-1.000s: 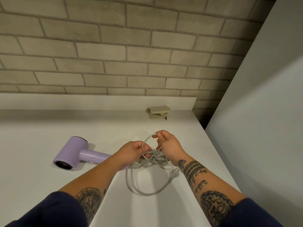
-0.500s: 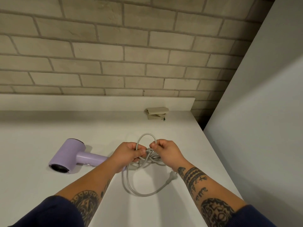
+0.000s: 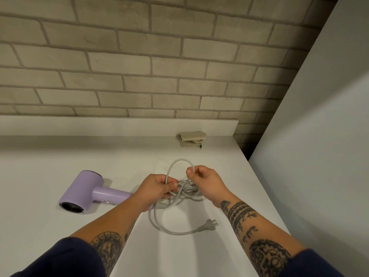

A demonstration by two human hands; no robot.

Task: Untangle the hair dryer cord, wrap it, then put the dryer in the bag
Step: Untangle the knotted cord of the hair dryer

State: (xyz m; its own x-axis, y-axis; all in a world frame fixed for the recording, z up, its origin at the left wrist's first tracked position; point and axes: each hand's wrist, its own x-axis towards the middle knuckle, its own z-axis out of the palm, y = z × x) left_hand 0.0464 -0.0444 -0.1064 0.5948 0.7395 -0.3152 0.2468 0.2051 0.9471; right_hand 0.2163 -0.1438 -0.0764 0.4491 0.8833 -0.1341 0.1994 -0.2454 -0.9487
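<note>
Grey cord (image 3: pixel 188 189): a tangled bundle lying on the white counter (image 3: pixel 60 156) between your hands, with one loop standing up above it. Your left hand (image 3: pixel 157 186) grips the strands at the foot of that loop, fingers curled round them. Your right hand (image 3: pixel 205 180) pinches the loop's right side between thumb and fingers. A longer slack loop trails toward you and ends in the plug (image 3: pixel 207 224), flat on the counter. Lilac hair dryer (image 3: pixel 83 191): on its side just left of your left hand, handle pointing toward the bundle. Folded beige bag (image 3: pixel 191 138): at the back of the counter, well apart from the cord, below the brick wall (image 3: pixel 139 56).
</note>
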